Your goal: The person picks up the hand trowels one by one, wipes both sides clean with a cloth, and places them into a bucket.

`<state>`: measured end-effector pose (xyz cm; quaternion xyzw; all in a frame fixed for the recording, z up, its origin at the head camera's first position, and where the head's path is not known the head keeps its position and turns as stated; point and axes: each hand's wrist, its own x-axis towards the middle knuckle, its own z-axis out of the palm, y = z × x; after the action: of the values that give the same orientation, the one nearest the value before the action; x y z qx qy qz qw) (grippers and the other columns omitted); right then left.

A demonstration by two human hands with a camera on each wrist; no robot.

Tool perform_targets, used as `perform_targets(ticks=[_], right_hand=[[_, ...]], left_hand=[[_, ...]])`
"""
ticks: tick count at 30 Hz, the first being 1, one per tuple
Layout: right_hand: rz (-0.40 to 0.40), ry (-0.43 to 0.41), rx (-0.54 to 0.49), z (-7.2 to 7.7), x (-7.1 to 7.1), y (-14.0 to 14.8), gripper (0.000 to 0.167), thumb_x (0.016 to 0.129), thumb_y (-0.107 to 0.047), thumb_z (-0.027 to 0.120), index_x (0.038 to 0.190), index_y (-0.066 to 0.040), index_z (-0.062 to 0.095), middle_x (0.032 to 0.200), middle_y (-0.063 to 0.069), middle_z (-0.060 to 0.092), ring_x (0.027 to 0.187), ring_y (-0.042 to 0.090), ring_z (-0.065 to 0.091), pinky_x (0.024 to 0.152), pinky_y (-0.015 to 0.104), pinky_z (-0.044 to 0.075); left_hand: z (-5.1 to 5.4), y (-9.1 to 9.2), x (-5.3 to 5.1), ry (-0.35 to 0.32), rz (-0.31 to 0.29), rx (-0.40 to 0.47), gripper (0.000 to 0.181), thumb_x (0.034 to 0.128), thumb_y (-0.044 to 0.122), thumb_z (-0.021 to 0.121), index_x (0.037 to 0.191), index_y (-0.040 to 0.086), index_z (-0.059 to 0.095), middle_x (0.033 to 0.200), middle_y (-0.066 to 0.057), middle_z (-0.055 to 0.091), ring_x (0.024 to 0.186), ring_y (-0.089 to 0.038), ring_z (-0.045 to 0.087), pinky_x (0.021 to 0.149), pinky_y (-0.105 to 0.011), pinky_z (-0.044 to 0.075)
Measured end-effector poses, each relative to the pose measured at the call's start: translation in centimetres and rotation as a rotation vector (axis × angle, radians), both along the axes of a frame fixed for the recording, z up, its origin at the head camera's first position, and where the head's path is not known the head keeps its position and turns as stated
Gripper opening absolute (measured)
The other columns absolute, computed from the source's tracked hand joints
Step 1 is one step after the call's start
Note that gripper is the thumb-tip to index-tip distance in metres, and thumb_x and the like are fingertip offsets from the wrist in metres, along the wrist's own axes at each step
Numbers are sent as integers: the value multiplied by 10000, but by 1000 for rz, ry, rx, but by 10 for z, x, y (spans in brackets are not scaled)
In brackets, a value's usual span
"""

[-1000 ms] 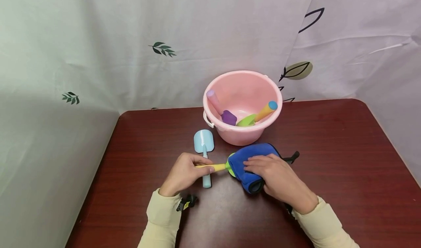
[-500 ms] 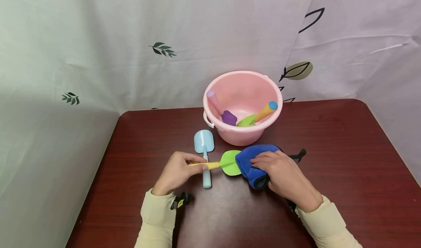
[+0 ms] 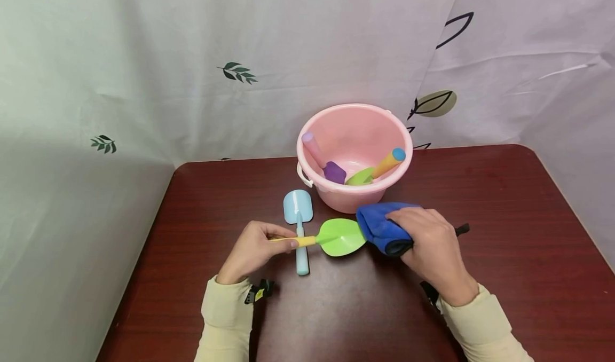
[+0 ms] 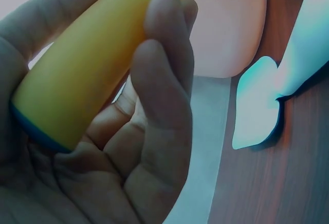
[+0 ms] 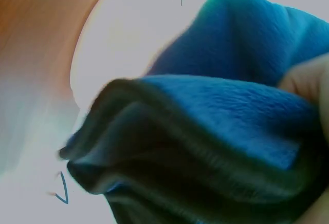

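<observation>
Drawn rightward since the earlier frame: blue cloth with right hand, now at the tip of the green-bladed shovel. Shifted slightly left: left hand and shovel. Result: blade almost wholly uncovered; pass of cloth along it judged near its end. Shovel located in front of the bucket, crossing above a light-blue shovel on the surface; contact between the two not determinable. Left hand: fingers curled round yellow handle. Right hand: gripping bunched cloth. Inside pink bucket: purple-bladed shovel, leaning left; orange-handled tool, leaning right.
</observation>
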<state>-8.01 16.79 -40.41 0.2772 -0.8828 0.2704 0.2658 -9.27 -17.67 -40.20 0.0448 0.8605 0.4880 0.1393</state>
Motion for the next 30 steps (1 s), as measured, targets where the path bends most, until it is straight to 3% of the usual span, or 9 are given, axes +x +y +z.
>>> perform_targets(ticks=[5, 10, 15, 21, 25, 28, 30], right_hand=[[107, 119, -115, 1, -1, -5, 367, 1011, -351, 546, 1046, -50, 754, 1026, 60, 741, 990, 271, 690, 899, 406, 466], [220, 186, -127, 1, -1, -11, 341, 1020, -319, 565, 1012, -33, 750, 1039, 78, 739, 968, 291, 694, 913, 360, 462], [260, 164, -102, 0, 1, -14, 363, 1025, -350, 559, 1019, -43, 752, 1073, 81, 736, 995, 279, 689, 969, 324, 437], [360, 182, -93, -1, 1, -20, 307, 1025, -298, 577, 1027, -47, 753, 1093, 92, 730, 1008, 274, 686, 901, 397, 463], [395, 130, -52, -4, 1, -20, 306, 1032, -275, 540, 1059, -52, 748, 1121, 75, 723, 1045, 258, 670, 922, 403, 453], [415, 61, -4, -5, 2, -19, 228, 939, -86, 568, 1082, -52, 742, 1145, 66, 715, 1078, 254, 654, 956, 406, 440], [420, 13, 36, -6, 2, -18, 339, 818, 44, 574, 1096, -56, 740, 1162, 57, 710, 1102, 241, 644, 976, 398, 429]], left_hand=[[-5, 7, 0, 24, -10, -4, 100, 800, 159, 824, 900, 154, 824, 767, 27, 730, 699, -146, 604, 616, -250, 482], [-7, 20, 1, 55, -15, -1, 96, 800, 165, 830, 895, 167, 824, 798, 40, 725, 724, -151, 601, 621, -255, 481], [-8, 31, 4, 73, -29, -3, 83, 802, 179, 829, 885, 173, 823, 766, 61, 711, 694, -145, 594, 594, -259, 468], [-7, 42, 7, 72, -41, 8, 93, 808, 159, 816, 900, 147, 820, 722, 74, 698, 656, -129, 603, 560, -258, 469], [-6, 46, 8, 65, -45, 13, 101, 806, 158, 813, 904, 133, 819, 704, 74, 695, 638, -120, 602, 544, -253, 466], [-5, 47, 8, 56, -38, 20, 101, 803, 158, 813, 900, 132, 819, 703, 70, 696, 630, -120, 602, 537, -253, 464], [-4, 47, 8, 47, -32, 29, 99, 802, 156, 812, 897, 129, 819, 704, 62, 699, 634, -124, 609, 538, -252, 466]])
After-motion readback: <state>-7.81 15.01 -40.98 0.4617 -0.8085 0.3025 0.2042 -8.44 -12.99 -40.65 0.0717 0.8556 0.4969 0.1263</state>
